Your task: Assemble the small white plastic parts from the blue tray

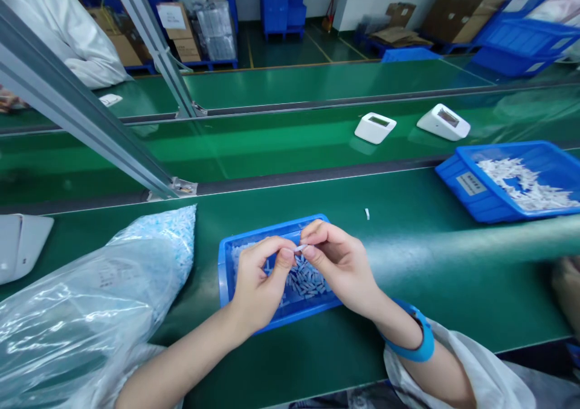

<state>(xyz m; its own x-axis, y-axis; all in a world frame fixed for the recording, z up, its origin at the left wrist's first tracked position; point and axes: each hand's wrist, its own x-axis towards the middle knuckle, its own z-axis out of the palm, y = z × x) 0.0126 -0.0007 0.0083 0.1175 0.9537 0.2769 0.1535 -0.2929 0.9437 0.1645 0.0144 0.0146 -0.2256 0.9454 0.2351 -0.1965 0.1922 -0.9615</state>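
Both hands meet above a blue bin point(272, 324) on the green table. My left hand point(263, 282) pinches one end of a small white plastic piece point(299, 248) between thumb and forefinger. At its other end, my right hand point(342, 267) pinches the same piece; a blue band circles that wrist. Under the hands, many small pale pieces point(308, 279) lie loose in the bin, partly hidden by my fingers. Whether the held piece is one part or two joined parts is too small to tell.
A clear plastic bag point(99, 294) of pale blue pieces lies to the left. At the right stands a blue bin point(471, 197) of white pieces. One loose white piece point(367, 214) rests between. White devices point(375, 128) sit on the belt beyond a metal post point(131, 149). Another person's sleeve point(86, 40) shows across.
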